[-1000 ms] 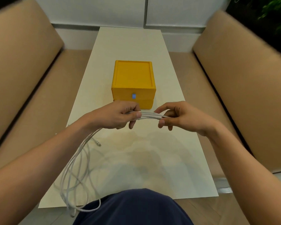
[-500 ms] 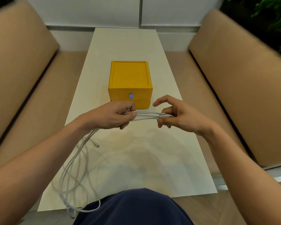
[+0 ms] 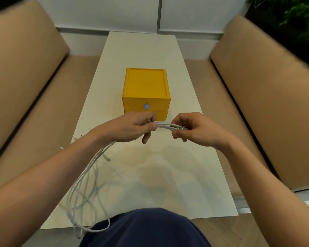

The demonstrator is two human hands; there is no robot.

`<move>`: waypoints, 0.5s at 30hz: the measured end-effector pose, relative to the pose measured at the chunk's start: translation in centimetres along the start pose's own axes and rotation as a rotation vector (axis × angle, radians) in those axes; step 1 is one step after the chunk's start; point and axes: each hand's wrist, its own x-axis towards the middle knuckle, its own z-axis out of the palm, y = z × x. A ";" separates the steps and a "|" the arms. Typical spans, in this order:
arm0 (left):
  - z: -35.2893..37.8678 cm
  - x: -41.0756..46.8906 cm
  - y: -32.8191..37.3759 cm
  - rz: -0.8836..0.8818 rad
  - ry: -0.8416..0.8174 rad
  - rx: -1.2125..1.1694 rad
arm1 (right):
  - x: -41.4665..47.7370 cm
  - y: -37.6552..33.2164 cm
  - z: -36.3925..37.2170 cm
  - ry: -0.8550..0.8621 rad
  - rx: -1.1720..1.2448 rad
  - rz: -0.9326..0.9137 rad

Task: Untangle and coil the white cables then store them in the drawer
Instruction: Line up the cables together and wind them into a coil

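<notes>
A bundle of white cables (image 3: 165, 126) stretches between my two hands just above the table. My left hand (image 3: 132, 127) grips one side of the bundle, and my right hand (image 3: 194, 129) pinches the other side. From my left hand the cables hang down in loose loops (image 3: 82, 189) over the table's front left edge, with a connector end (image 3: 107, 158) lying on the table. A yellow drawer box (image 3: 146, 90) with a small blue tab on its front stands shut right behind my hands.
The long white table (image 3: 168, 166) runs away from me between two tan padded benches (image 3: 25, 86) (image 3: 266, 95). My dark blue lap (image 3: 146, 227) is at the table's near edge. A white wall closes the far end, and green plants (image 3: 301, 18) fill the top right corner.
My right hand's fingers have closed down onto the cable bundle after being spread half a second ago. My left hand keeps its grip in the same place.
</notes>
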 end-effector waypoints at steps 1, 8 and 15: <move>0.1 0.0 0.1 -0.009 -0.004 -0.004 | 0.1 0.0 0.0 0.001 -0.007 0.012; -0.7 -0.8 0.0 -0.058 -0.067 -0.093 | -0.4 0.2 -0.3 -0.029 -0.002 0.037; -1.4 -0.8 0.1 -0.040 -0.044 -0.078 | -0.7 0.6 -0.5 -0.015 0.189 0.058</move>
